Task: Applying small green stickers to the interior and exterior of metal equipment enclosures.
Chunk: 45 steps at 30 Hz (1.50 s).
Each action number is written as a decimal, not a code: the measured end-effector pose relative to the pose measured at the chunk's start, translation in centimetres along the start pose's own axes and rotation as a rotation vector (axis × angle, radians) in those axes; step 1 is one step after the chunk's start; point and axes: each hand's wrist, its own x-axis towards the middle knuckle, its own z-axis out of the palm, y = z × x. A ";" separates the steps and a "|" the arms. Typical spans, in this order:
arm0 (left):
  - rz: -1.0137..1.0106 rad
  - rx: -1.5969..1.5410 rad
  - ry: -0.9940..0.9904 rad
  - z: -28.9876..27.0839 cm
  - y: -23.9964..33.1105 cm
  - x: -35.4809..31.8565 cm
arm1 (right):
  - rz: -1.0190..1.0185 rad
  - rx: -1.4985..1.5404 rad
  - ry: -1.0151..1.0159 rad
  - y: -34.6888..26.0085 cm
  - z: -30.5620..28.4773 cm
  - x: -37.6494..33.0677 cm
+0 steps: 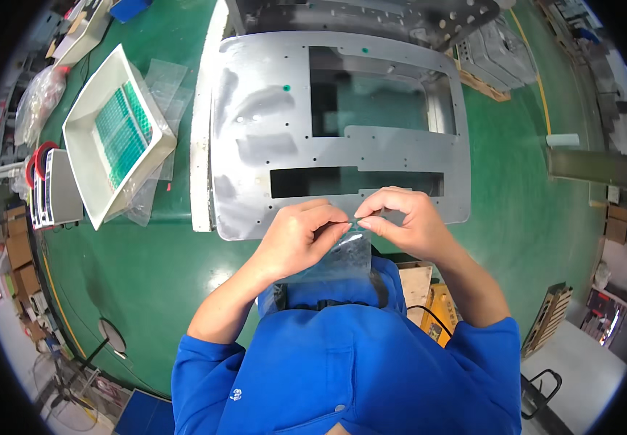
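Note:
My left hand [300, 238] and my right hand [409, 223] meet fingertip to fingertip at the near edge of a large grey metal panel [255, 163]. Thumb and forefinger of each are pinched together. A clear plastic sheet [342, 259] hangs just below the left fingers, in front of my blue work clothes, and its upper edge runs up to the pinch. Between the fingertips shows a tiny greenish bit, too small to name. The panel has a wide cut-out, a long slot and several small holes, with green dots on its upper part.
Left of the panel stands a white tray [81, 138] with green mesh-like pieces inside, on clear plastic sheets [165, 83]. Red-handled tools [40, 161] are beside it. Grey metal housings [498, 54] sit on a pallet at far right. A yellow cart [440, 312] stands close behind my right forearm.

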 end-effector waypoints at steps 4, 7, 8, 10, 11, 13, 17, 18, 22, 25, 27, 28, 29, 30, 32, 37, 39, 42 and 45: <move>-0.072 -0.039 -0.064 0.8 -0.2 0.4 | -0.178 -0.217 0.148 1.3 0.4 -1.3; -0.209 -0.199 -0.022 1.7 -1.5 0.9 | -0.287 -0.387 0.236 1.7 0.5 -0.9; -0.273 -0.278 0.004 1.9 -1.9 1.2 | -0.311 -0.438 0.252 1.9 0.4 -0.5; -0.312 -0.296 0.055 1.8 -2.1 1.8 | -0.173 -0.103 0.341 3.4 -0.8 1.1; -0.354 -0.286 0.074 1.8 -2.6 1.9 | -0.159 -0.154 0.403 4.3 -1.8 2.5; -0.356 -0.247 0.091 2.2 -3.7 2.0 | -0.001 -0.158 0.416 7.0 -3.1 4.9; -0.389 -0.205 0.096 2.3 -4.4 1.8 | 0.129 -0.293 0.358 8.6 -3.8 6.7; -0.408 -0.221 0.093 2.3 -4.4 1.8 | 0.137 -0.315 0.356 8.7 -3.8 6.9; -0.432 -0.240 0.087 2.2 -4.4 1.8 | 0.119 -0.372 0.362 9.0 -3.7 7.4; -0.407 -0.244 0.089 2.3 -4.8 1.8 | 0.117 -0.395 0.367 9.1 -3.6 7.5; -0.422 -0.254 0.081 2.2 -4.7 1.9 | 0.125 -0.412 0.371 8.9 -3.6 7.6; -0.429 -0.259 0.077 2.2 -4.6 1.9 | 0.125 -0.420 0.372 8.9 -3.7 7.5; -0.436 -0.261 0.074 2.2 -4.6 2.0 | 0.124 -0.426 0.373 8.8 -3.7 7.6; -0.443 -0.262 0.071 2.1 -4.5 2.0 | 0.128 -0.423 0.376 8.8 -3.7 7.6; -0.447 -0.268 0.072 2.2 -4.6 2.0 | 0.135 -0.417 0.382 8.8 -3.6 7.7; -0.427 -0.260 0.084 2.3 -4.8 2.0 | 0.130 -0.487 0.404 8.6 -3.4 7.7; -0.433 -0.255 0.088 2.3 -4.7 2.0 | 0.107 -0.511 0.417 8.7 -3.2 7.7; -0.424 -0.256 0.108 2.5 -4.7 2.0 | 0.064 -0.531 0.437 8.9 -3.1 7.6; -0.415 -0.252 0.122 2.6 -4.7 2.0 | 0.046 -0.481 0.434 8.9 -3.1 7.4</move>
